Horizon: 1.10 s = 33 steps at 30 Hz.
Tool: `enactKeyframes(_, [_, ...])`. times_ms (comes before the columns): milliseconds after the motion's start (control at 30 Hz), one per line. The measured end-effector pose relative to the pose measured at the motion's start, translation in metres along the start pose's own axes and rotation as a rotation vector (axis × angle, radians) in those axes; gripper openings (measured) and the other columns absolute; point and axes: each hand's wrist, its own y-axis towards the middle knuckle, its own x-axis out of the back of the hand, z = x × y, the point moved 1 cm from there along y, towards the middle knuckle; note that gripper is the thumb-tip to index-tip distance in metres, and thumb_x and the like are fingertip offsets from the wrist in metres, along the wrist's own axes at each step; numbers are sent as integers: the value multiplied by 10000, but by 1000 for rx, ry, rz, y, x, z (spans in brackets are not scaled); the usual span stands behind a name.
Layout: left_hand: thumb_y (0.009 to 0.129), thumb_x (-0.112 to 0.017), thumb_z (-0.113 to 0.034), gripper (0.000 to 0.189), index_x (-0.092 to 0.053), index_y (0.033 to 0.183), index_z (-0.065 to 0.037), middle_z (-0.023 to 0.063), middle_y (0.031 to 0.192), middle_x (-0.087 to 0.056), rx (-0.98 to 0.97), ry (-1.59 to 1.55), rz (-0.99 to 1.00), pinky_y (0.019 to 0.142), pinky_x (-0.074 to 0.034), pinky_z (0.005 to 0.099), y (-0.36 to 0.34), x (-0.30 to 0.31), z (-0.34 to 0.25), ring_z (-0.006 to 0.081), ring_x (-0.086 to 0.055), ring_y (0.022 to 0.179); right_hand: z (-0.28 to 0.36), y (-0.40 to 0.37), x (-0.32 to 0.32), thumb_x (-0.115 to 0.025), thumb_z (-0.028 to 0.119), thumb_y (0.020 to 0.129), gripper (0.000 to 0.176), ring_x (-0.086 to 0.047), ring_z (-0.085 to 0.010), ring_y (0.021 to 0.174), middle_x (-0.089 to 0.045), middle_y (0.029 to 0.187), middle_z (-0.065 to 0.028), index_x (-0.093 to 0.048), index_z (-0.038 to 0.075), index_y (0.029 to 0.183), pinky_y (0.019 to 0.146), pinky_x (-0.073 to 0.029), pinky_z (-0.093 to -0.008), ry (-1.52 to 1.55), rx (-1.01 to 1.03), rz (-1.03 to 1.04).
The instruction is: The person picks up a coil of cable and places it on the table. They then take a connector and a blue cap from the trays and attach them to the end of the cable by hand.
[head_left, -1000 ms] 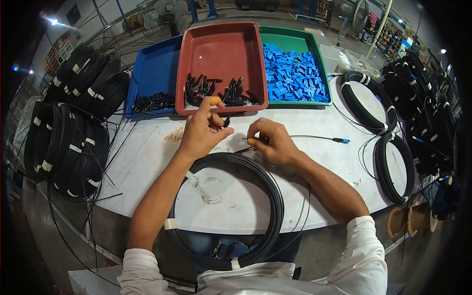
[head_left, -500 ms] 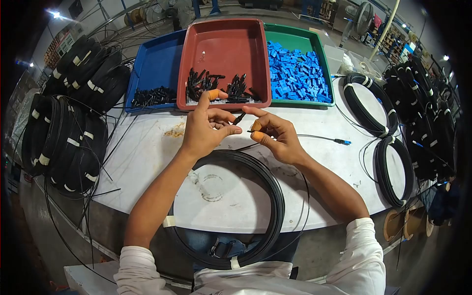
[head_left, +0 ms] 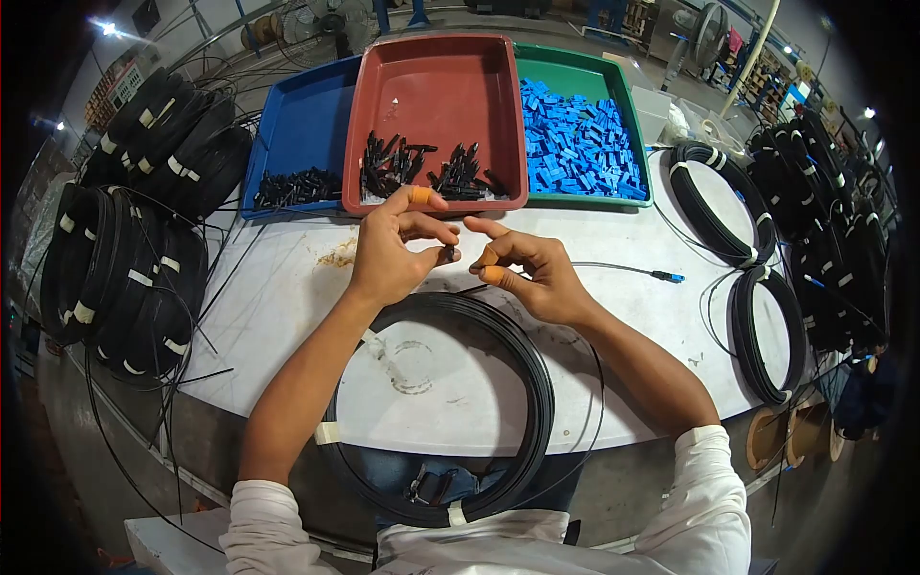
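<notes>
My left hand pinches a small black connector part between thumb and fingertips; most of it is hidden. Just to the right, my right hand has thumb and index finger closed on the tip of a thin black cable. A narrow gap separates the two hands. Orange tape wraps fingers on both. Below them a large coil of black cable lies over the table's front edge, bound with white tape. Behind my right hand, a cable end with a blue connector rests on the table.
At the back stand a blue tray with small black pieces, a red tray with black connector parts and a green tray full of blue clips. Cable coils are piled at left and right.
The black part in my left hand has turned from pointing up towards my right fingers to being mostly hidden. My left fingertips have shifted slightly left, and my right fingertips slightly left and down.
</notes>
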Motion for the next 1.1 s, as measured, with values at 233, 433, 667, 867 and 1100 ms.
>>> enactKeyframes(233, [690, -862, -14, 470, -619, 1090, -60, 37, 835, -739, -277, 416, -39, 713, -492, 245, -6, -7, -16, 104, -700, 785, 6, -3, -7, -660, 81, 953, 147, -617, -67, 675, -661, 1019, -100, -582, -19, 1026, 586, -494, -223, 191, -186, -285])
enactKeyframes(433, [699, -863, -58, 428, -663, 1077, -70, 25, 807, -747, -274, 347, -89, 685, -479, 250, -6, -12, -9, 107, -704, 779, 9, 0, -6, -674, 109, 952, 173, -516, -36, 583, -654, 941, -71, -578, -6, 1038, 499, -413, -201, 239, -173, -326])
enactKeyframes(667, [753, -791, 42, 377, -652, 1099, -15, 93, 1049, -724, -270, 329, 41, 722, -565, 254, -12, -20, -16, 116, -706, 815, 4, -1, -9, -699, 85, 928, 219, -518, -41, 573, -681, 933, -72, -610, -10, 1104, 465, -386, -199, 353, -196, -226])
enactKeyframes(867, [746, -748, 87, 375, -679, 1097, -28, 70, 934, -672, -371, 392, 75, 652, -553, 253, -15, -24, -25, 131, -679, 735, 4, -2, -8, -722, 49, 901, 162, -509, -38, 543, -676, 838, -50, -643, -1, 1033, 439, -363, -202, 470, -261, -221])
enactKeyframes(1100, [728, -754, 84, 341, -699, 1042, -38, 47, 816, -622, -396, 392, 92, 579, -518, 258, -17, -27, -22, 122, -633, 644, 3, -3, -7, -719, 22, 894, 131, -497, -33, 527, -670, 809, -53, -660, 6, 1011, 420, -330, -203, 542, -309, -186])
